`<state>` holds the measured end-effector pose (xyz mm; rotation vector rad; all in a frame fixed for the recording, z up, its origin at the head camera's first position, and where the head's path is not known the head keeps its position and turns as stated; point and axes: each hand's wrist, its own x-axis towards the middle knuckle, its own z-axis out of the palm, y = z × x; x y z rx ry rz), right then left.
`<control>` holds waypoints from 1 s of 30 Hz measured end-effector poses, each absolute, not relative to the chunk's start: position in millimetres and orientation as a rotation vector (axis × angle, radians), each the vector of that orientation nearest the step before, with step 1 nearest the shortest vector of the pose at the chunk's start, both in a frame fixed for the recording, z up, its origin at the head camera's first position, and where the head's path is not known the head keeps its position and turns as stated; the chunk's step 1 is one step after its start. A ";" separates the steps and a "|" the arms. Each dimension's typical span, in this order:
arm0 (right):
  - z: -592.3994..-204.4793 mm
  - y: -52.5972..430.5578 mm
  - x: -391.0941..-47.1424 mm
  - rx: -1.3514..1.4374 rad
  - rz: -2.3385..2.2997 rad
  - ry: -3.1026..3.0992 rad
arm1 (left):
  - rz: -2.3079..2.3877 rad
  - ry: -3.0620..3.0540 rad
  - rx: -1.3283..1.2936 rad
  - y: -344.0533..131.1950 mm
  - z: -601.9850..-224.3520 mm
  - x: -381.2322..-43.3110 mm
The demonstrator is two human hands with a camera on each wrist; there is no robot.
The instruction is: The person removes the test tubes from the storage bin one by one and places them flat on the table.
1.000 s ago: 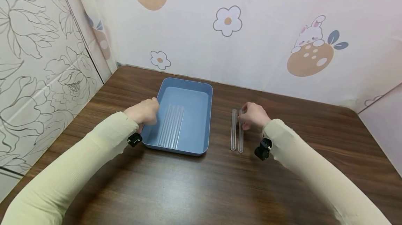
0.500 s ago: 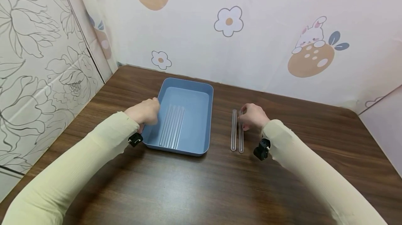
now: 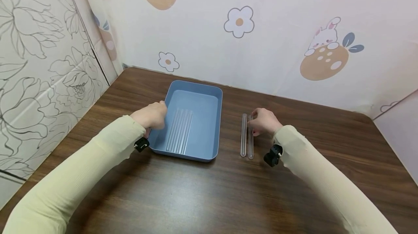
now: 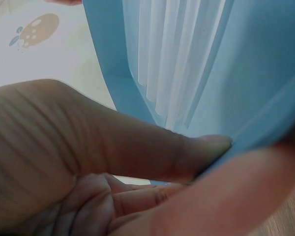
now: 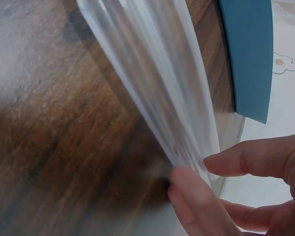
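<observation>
In the head view, my left hand (image 3: 151, 115) grips the left rim of a blue rectangular tray (image 3: 204, 125). The left wrist view shows the thumb (image 4: 187, 152) on the inside of the tray wall and a finger outside it. Several clear round-ended tubes (image 3: 179, 132) lie side by side in the tray, along its left half. To the right of the tray, two more clear tubes lie parallel on the table. My right hand (image 3: 265, 119) pinches the right tube (image 3: 250, 147) near its far end between thumb and finger; the left tube (image 3: 243, 136) lies close beside it.
The brown wood-grain table (image 3: 183, 197) reaches back to a patterned wall (image 3: 274, 45) just behind the tray. A white panel with line-drawn flowers (image 3: 39, 63) borders the table's left side. Small black cameras sit at both wrists.
Both hands keep their places on the tray rim and the right tube. Only the head view has shifted very slightly.
</observation>
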<state>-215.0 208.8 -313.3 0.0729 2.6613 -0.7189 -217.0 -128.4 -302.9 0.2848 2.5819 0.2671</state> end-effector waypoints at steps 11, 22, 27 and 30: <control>-305.6 212.5 -213.8 0.054 -0.684 2.651 | 0.264 2.584 0.289 -127.7 -303.6 -217.2; -284.1 200.7 -217.2 -0.047 -0.630 2.704 | 0.270 2.572 0.298 -129.1 -302.0 -215.4; -271.9 185.9 -217.8 -0.108 -0.678 2.724 | 0.270 2.572 0.299 -128.9 -302.0 -215.9; -268.7 178.2 -218.4 -0.125 -0.680 2.731 | 0.269 2.575 0.291 -128.2 -302.0 -216.1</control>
